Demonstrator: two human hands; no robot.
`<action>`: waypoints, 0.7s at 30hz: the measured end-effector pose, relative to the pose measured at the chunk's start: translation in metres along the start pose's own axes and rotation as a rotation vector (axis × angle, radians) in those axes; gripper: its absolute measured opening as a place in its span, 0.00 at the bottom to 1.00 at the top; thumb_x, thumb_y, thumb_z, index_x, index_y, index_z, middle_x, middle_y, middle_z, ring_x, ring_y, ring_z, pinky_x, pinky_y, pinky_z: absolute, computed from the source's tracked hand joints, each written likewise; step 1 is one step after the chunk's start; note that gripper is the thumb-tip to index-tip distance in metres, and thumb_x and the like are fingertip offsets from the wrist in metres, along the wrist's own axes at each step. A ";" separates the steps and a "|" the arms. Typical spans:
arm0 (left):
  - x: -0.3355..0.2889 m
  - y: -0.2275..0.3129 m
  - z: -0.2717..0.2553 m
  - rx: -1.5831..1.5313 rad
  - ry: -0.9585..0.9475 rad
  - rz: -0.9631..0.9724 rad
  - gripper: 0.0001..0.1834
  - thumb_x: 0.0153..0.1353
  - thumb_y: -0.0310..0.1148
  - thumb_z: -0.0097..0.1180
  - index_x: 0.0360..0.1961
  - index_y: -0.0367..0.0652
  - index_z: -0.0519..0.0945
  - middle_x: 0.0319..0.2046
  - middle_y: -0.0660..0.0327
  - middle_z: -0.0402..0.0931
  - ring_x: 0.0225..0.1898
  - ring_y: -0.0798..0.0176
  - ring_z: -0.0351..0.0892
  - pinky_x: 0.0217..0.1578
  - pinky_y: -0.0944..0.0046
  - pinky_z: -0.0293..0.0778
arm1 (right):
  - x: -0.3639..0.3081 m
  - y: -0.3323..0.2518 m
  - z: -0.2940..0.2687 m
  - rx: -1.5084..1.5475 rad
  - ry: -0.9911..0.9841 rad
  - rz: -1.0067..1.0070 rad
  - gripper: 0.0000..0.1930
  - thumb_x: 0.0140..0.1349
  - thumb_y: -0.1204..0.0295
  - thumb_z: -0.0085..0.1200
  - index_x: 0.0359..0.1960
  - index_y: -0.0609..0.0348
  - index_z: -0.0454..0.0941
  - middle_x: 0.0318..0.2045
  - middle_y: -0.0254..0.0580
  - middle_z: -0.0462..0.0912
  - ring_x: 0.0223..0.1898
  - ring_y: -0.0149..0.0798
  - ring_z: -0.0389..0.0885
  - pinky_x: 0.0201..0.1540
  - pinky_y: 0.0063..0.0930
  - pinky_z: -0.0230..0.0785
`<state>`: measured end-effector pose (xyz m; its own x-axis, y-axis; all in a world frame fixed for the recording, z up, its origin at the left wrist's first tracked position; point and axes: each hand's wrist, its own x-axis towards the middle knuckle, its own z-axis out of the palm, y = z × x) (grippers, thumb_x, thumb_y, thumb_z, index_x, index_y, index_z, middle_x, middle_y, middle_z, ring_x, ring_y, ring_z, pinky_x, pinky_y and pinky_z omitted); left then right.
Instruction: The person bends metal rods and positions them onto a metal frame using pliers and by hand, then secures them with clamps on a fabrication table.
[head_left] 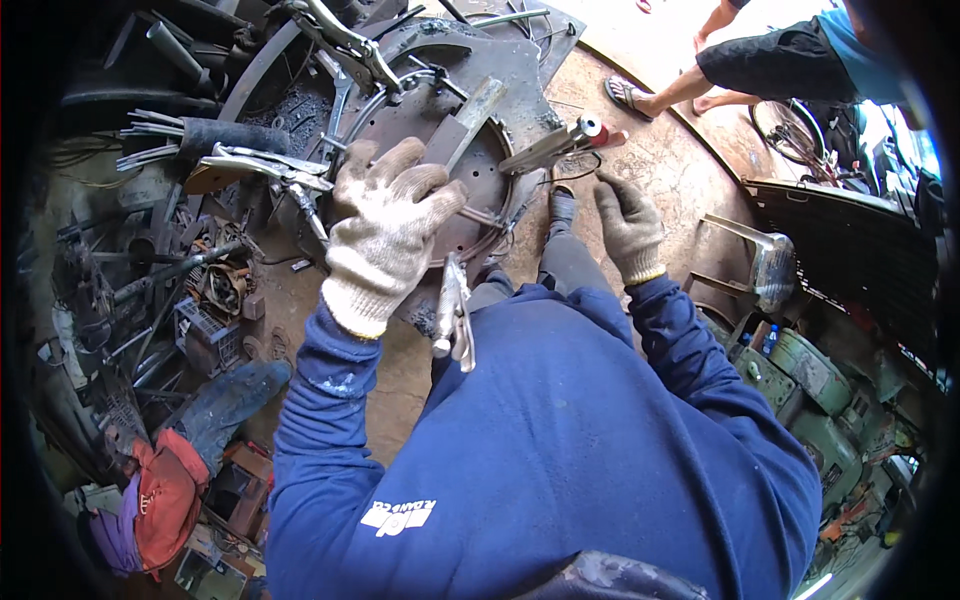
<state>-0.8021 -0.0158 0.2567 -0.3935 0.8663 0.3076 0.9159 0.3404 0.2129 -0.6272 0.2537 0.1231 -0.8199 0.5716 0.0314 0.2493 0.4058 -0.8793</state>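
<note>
My left hand [390, 235], in a whitish knitted glove, curls over a thin metal rod [482, 216] above a round dark steel plate with holes [400, 125]. Its palm side is hidden. Around the plate's rim sit locking pliers: one pair [265, 165] left of my hand, another [350, 45] at the far side, one [453, 315] near my body, and one [555, 148] at the right with a red part. A flat metal bar [465, 125] lies across the plate. My gloved right hand [632, 225] is raised right of the plate, its fingertips closed beside a thin dark wire [580, 165]; what they hold is unclear.
Metal scrap and tools crowd the left, with a bundle of rods [160, 138] in a dark tube. A red cloth [168, 490] lies lower left. A stool [765, 265] and green machine [810, 370] stand at right. Another person's sandalled foot [630, 97] is far right.
</note>
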 end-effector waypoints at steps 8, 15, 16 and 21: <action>0.025 0.001 -0.014 -0.034 -0.096 0.025 0.21 0.39 0.25 0.63 0.39 0.48 0.85 0.41 0.61 0.80 0.50 0.46 0.78 0.51 0.41 0.68 | 0.132 0.090 -0.003 0.043 -0.051 0.160 0.17 0.70 0.63 0.60 0.51 0.62 0.86 0.39 0.50 0.90 0.41 0.37 0.89 0.47 0.28 0.78; 0.033 0.007 -0.011 0.083 -0.196 -0.051 0.16 0.40 0.34 0.63 0.35 0.54 0.83 0.39 0.66 0.77 0.52 0.51 0.78 0.54 0.38 0.69 | 0.250 0.139 0.036 -0.208 -0.498 0.268 0.23 0.67 0.52 0.54 0.55 0.52 0.85 0.51 0.49 0.87 0.55 0.48 0.85 0.60 0.36 0.74; 0.034 0.006 -0.010 0.076 -0.211 -0.064 0.16 0.39 0.35 0.63 0.35 0.54 0.83 0.39 0.66 0.76 0.52 0.51 0.78 0.53 0.37 0.69 | 0.265 0.145 0.047 -0.232 -0.537 0.248 0.23 0.67 0.52 0.55 0.55 0.52 0.86 0.51 0.48 0.87 0.55 0.49 0.85 0.60 0.37 0.74; 0.039 0.010 -0.013 0.051 -0.360 -0.174 0.16 0.38 0.34 0.63 0.34 0.53 0.84 0.38 0.65 0.76 0.51 0.47 0.78 0.59 0.32 0.66 | 0.316 0.154 0.099 -0.315 -0.636 0.061 0.22 0.68 0.52 0.54 0.54 0.51 0.86 0.52 0.47 0.86 0.55 0.50 0.84 0.60 0.38 0.75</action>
<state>-0.8091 0.0165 0.2829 -0.4982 0.8638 -0.0759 0.8443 0.5031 0.1844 -0.8989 0.4269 -0.0496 -0.9179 0.1120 -0.3807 0.3623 0.6280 -0.6887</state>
